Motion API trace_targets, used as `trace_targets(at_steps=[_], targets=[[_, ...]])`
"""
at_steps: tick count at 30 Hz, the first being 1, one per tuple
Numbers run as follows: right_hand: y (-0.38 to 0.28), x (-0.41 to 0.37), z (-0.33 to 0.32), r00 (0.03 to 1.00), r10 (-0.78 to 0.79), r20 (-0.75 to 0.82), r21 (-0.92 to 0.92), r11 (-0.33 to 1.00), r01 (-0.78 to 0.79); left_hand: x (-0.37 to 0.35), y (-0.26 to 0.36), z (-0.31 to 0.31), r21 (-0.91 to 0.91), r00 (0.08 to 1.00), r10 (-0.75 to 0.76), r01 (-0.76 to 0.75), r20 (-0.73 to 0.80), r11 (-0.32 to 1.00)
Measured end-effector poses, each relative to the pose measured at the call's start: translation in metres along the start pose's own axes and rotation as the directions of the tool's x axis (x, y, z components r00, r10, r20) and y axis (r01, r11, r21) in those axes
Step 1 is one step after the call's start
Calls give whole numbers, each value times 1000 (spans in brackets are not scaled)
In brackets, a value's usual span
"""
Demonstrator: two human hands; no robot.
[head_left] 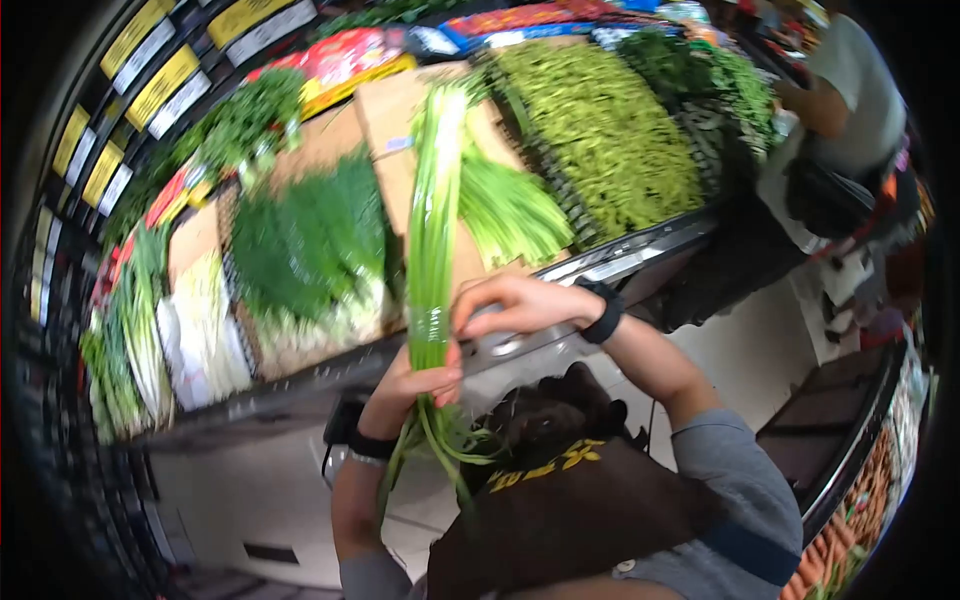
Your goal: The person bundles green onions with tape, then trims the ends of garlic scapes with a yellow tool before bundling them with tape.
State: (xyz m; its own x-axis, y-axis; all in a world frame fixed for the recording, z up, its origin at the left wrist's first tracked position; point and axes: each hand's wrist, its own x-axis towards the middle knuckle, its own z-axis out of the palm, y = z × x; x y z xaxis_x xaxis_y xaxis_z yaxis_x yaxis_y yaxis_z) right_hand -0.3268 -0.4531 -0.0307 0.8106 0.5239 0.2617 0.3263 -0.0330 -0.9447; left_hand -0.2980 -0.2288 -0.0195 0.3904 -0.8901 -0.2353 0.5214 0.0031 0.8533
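1. The bunch of green onions (432, 230) stands upright in front of the person, above the front rail of the produce shelf (600, 262), with its tips rising over a cardboard box (390, 110)
2. The left hand (415, 385) is closed around the lower stalks, just under the clear band (428, 325). This grip seems to carry the weight, so it should be firm without crushing the hollow leaves
3. The right hand (515, 303) is curled at the band from the side, with its fingertips on or right next to the stalks. I cannot tell whether it pinches the band or only touches it. Any work at the band is best done with the fingertips while the left hand stays the anchor
4. Loose leaves (440, 440) droop below the left hand, in front of the apron (590, 500). Pulling one strand at a time along the length of the stalks would probably strip them cleanly without loosening the rest
5. The bunch is long and top-heavy, so holding it vertical, as it is now, should stop the tips from bending or snapping
6. Similar bunches (510, 205) lie on the shelf just beyond. Another person (850, 90) works well away at the far end, so nothing crowds the hands
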Motion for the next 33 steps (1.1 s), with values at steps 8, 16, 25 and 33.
trace_targets(at_steps=[8, 16, 25, 33], targets=[[5, 9, 42, 990, -81, 112, 251, 967, 51, -24, -13, -18, -35, 896, -130, 160, 425, 987], [-9, 30, 74, 948, 65, -312, -570, 786, -242, -15, -49, -27, 743, 826, 521, -208, -215, 637], [19, 11, 43, 938, -135, -321, -604, 792, -93, -21, 2, 9, -6, 978, 147, -150, -146, 989], [47, -134, -72, 534, 114, -838, -61, 952, -299, 15, 186, 23, 982, 869, 467, -100, 163, -158]])
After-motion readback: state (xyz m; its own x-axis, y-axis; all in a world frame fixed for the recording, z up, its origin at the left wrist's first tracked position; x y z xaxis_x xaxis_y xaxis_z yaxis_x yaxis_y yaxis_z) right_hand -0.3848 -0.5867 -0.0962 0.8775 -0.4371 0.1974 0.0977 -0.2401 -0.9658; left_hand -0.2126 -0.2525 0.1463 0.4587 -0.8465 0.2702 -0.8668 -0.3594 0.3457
